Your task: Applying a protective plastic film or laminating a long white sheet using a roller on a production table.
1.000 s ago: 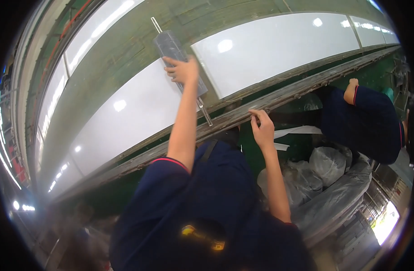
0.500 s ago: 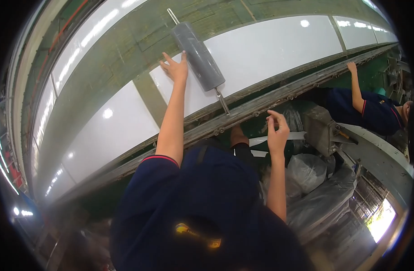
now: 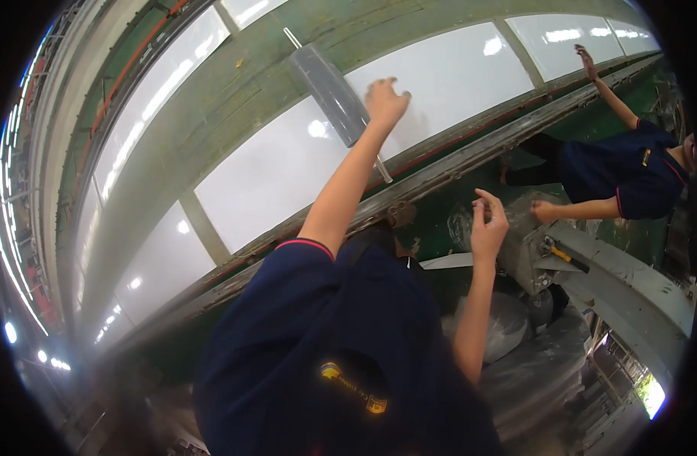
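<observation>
My left hand (image 3: 385,99) is stretched up against a long white panel (image 3: 280,182), and it holds a grey roller (image 3: 329,87) with a thin metal rod through it. The roller lies slanted on the panel's upper edge and the green frame. My right hand (image 3: 489,220) is raised lower down, fingers apart and holding nothing, just below the metal rail (image 3: 440,171) that runs under the panels. My navy shirt fills the lower middle of the view.
A co-worker in a navy shirt (image 3: 630,175) stands at the right, one hand (image 3: 586,57) up on a farther panel. A yellow-handled tool (image 3: 563,255) lies on a grey machine surface (image 3: 630,289). Plastic-wrapped bundles (image 3: 504,330) sit below.
My left hand has slid the roller to the right along the panel. My right hand has come off the rail and dropped slightly. The co-worker has raised an arm to the panel.
</observation>
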Available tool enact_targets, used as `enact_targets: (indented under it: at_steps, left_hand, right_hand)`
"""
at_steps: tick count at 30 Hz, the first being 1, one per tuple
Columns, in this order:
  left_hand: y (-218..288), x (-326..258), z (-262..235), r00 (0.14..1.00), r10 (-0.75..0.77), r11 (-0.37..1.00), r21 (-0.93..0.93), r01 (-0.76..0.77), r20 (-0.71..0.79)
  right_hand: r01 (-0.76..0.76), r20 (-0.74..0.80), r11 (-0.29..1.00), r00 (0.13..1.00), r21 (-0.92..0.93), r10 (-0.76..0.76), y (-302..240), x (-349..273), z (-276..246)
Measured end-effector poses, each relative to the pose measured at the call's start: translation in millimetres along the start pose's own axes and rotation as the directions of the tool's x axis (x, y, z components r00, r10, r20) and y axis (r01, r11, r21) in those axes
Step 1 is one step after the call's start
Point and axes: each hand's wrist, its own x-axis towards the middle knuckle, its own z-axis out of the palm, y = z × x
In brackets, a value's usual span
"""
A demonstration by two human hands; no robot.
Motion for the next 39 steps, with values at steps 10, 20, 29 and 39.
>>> enact_targets:
  at_steps: [10, 20, 29, 39]
  left_hand:
    - [27.2, 147.2, 71.0, 0.831, -0.439, 0.894, -0.259, 0.366, -0.341]
    - [373.1, 235.8, 374.8, 0.830, -0.344, 0.875, -0.172, 0.453, 0.438]
    - [466.2, 381.6, 381.9, 0.795, -0.205, 0.978, -0.141, 0.152, -0.571]
    - [733.4, 473.1, 740.0, 0.988, -0.130, 0.925, 0.348, 0.151, -0.085]
  right_hand:
    - [-0.170, -0.062, 0.959, 0.980, 0.225, 0.189, 156.7, 192.0, -146.3]
    - [-0.162, 0.289, 0.987, 0.945, 0.015, 0.151, 213.4, 436.7, -196.1]
    - [-0.183, 0.144, 0.983, 0.973, -0.003, 0.182, 278.5, 618.4, -340.1]
    - [-0.151, 0.229, 0.989, 0.963, 0.005, 0.146, 451.5, 834.0, -501.8]
